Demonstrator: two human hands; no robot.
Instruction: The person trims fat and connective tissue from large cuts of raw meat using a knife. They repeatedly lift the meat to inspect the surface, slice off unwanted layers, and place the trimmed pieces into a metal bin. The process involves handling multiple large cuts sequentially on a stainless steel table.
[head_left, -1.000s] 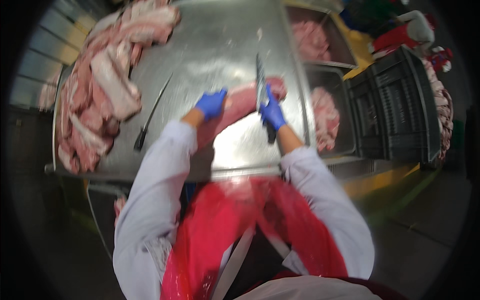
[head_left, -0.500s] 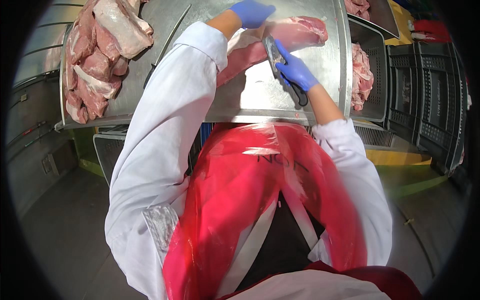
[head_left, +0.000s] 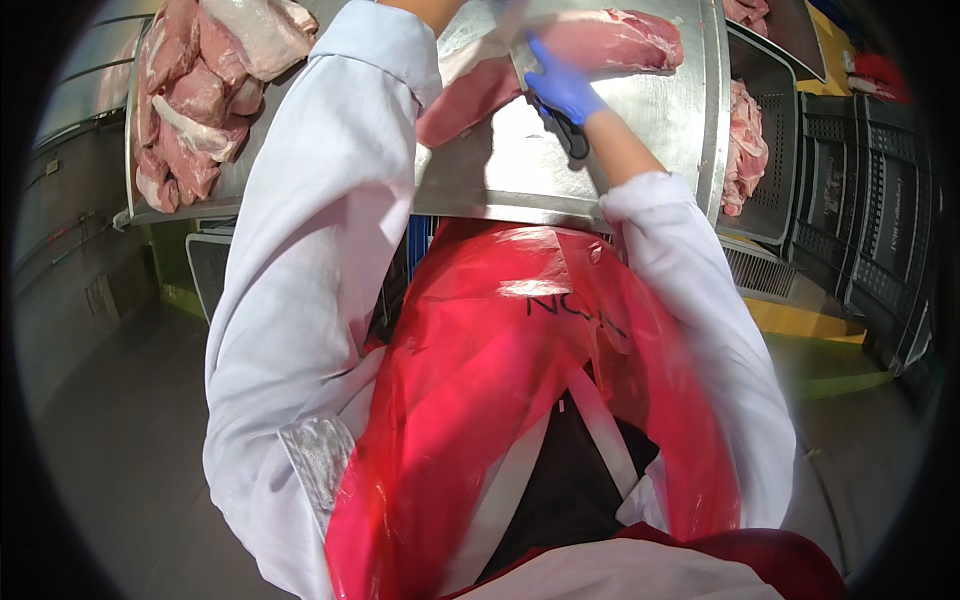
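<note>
In my right hand [head_left: 565,88], gloved in blue, is a knife [head_left: 572,138] with a black handle, its fingers closed around it. The blade is smeared by motion and lies across a long pink piece of meat [head_left: 620,42]; I cannot tell how deep it sits. The meat rests on a metal table [head_left: 640,130], its left part reaching to my left sleeve. My left arm stretches over the table to the upper edge, where the wrist shows. Beyond it the left hand is almost wholly cut off, with only a bluish blur near the blade.
A pile of meat cuts [head_left: 195,110] lies at the table's left end. To the right, a grey crate [head_left: 775,190] holds pale meat trimmings [head_left: 745,145]. Black crates [head_left: 870,180] stand farther right. My red apron [head_left: 500,330] is close to the table's front edge.
My right hand has moved up and left with the knife along the meat. My left hand has slid out past the upper edge. The dark-handled rod at left is now behind my sleeve.
</note>
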